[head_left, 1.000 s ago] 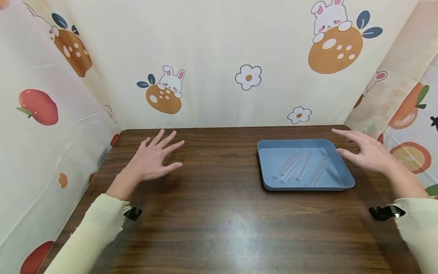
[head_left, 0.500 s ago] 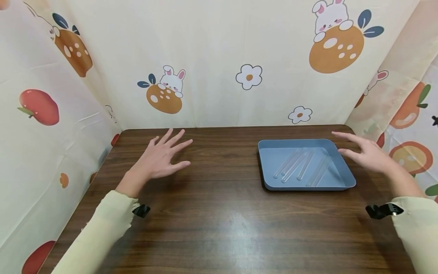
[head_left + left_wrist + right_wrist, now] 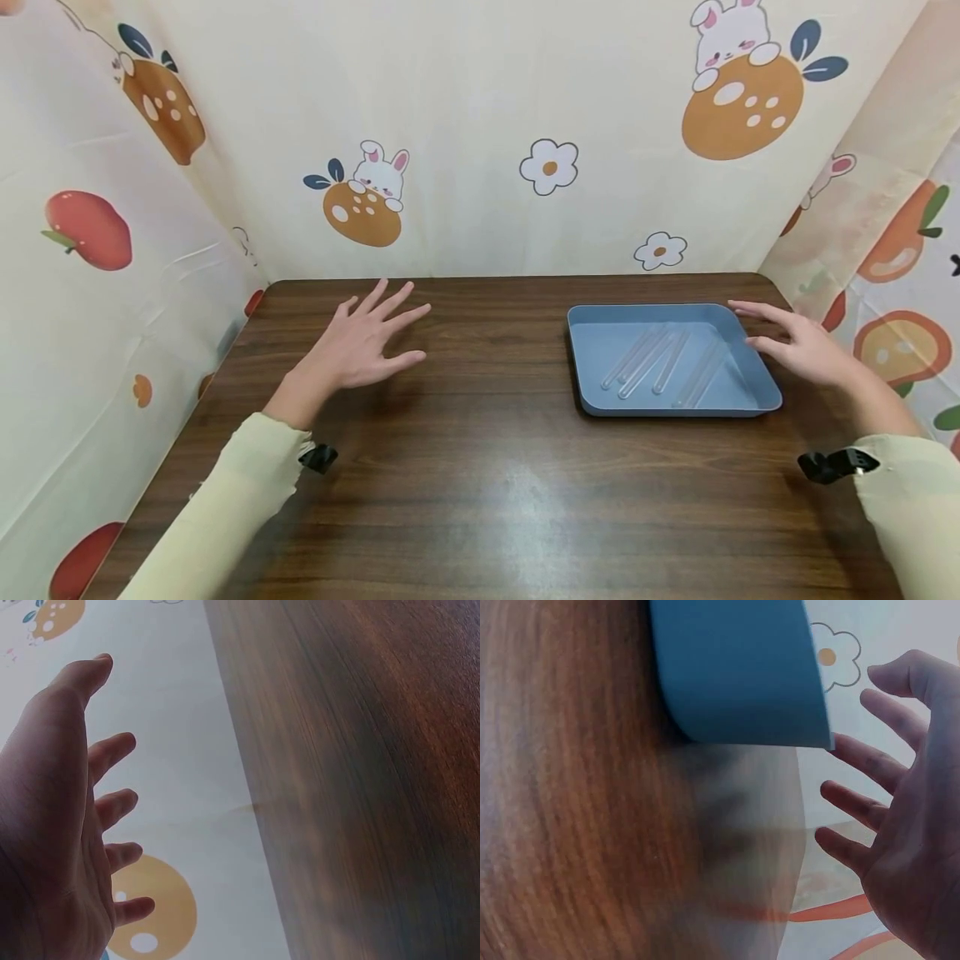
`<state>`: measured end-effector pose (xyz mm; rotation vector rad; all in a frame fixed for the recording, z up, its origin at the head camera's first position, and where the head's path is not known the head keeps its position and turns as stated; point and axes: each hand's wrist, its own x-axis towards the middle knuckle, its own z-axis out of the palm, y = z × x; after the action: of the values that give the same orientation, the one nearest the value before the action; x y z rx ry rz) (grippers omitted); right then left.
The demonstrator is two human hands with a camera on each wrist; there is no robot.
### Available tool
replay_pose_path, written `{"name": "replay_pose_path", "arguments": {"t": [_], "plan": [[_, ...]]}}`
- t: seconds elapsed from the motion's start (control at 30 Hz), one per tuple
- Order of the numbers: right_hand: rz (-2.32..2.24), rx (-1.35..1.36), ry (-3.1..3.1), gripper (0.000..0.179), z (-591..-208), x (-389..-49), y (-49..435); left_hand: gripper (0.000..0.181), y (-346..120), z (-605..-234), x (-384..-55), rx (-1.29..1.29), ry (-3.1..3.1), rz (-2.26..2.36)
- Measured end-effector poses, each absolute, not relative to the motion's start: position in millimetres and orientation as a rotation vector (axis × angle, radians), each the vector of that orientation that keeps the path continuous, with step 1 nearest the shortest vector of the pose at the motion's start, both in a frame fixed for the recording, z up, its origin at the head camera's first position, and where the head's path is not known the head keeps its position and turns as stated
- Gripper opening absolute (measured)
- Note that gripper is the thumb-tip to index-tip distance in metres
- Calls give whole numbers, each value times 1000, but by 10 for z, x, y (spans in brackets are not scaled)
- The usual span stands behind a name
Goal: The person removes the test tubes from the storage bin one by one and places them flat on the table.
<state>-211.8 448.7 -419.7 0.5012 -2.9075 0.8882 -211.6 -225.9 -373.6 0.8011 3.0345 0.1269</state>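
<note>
Over a brown wooden table (image 3: 487, 467), in pale sleeves (image 3: 225, 492), holds the left hand (image 3: 352, 350) empty, with fingers spread wide. Holds the right hand (image 3: 813, 350), also empty, with fingers loosely parted, at the right end of a blue tray (image 3: 592, 329) on the table's right side; whether touching, cannot tell. Shows several clear tubes (image 3: 670, 364) aslant inside. Faces, beyond the table, cream cloth (image 3: 465, 100) printed with rabbits (image 3: 378, 177) and flowers (image 3: 549, 167).
</note>
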Motion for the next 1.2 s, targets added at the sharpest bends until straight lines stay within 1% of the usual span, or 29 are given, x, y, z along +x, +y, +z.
{"name": "replay_pose_path", "arguments": {"t": [0.17, 0.33, 0.53, 0.7, 0.93, 1.2], "plan": [[920, 525, -2894, 62, -4266, -2097, 4519, 80, -2237, -3735, -2127, 800, 3039, 124], [894, 485, -2947, 60, -4312, -2083, 4538, 80, -2225, -3743, -2122, 803, 3035, 131], [927, 539, -2922, 59, -4399, -2085, 4580, 79, -2220, -3742, -2120, 794, 3034, 120], [911, 496, -2966, 64, -4416, -2111, 4596, 80, -2210, -3725, -2123, 787, 3028, 127], [920, 491, -2989, 65, -4441, -2104, 4619, 80, -2214, -3747, -2134, 790, 3028, 144], [974, 393, -3086, 70, -4470, -2086, 4673, 79, -2183, -3762, -2151, 793, 3017, 150]]}}
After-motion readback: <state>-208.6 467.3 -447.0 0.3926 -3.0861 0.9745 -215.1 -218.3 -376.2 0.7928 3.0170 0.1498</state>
